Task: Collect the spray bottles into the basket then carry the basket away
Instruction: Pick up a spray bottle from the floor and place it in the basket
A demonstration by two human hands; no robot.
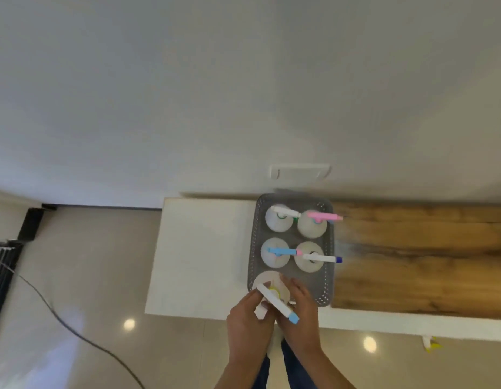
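A glossy beige tiled floor (75, 276) runs under a low white table (198, 248) set against a plain pale wall (243, 80); the table's right part is wood-grain board (420, 262). Nearest the camera, both forearms reach up from the bottom edge, wrists close together. The left hand (247, 318) and the right hand (302, 315) curl from either side around a white spray bottle (271, 287) with a long white trigger head tipped in pale blue, held at the near left corner of the basket (326, 293); whether its base touches the basket floor cannot be told. The fingers are bent and closed on the bottle. The basket is grey perforated plastic, rectangular with rounded corners, standing on the table. Beyond the hands, four round white bottles stand upright inside it: blue-headed (274, 252), white with dark blue tip (309, 258), then white-headed (278, 217) and pink-headed (312, 223). A white wall plate (299, 172) sits above.
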